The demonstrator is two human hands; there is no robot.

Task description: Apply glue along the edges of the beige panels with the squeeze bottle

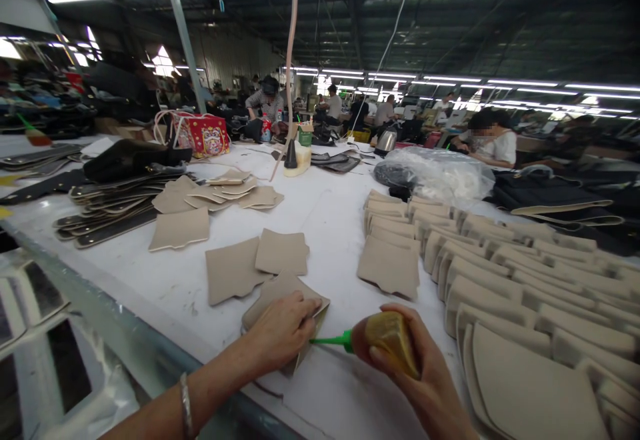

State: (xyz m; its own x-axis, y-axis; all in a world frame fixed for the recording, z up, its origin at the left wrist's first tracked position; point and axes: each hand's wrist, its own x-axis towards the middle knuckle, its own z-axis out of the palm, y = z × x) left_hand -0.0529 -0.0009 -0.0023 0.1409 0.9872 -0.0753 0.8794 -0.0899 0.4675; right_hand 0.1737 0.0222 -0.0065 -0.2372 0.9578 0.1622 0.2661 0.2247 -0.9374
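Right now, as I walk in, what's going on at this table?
A person's left hand rests on a beige piece near the table's edge. Their right hand holds a squeeze bottle with amber-coloured contents, its green nozzle pointing at that piece's edge. Loose beige pieces lie just beyond, and rows of overlapping ones fill the right side.

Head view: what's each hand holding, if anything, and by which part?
Right hand: the bottle, by its amber body. Left hand: lies on the beige piece near its edge; whether it grips cannot be told.
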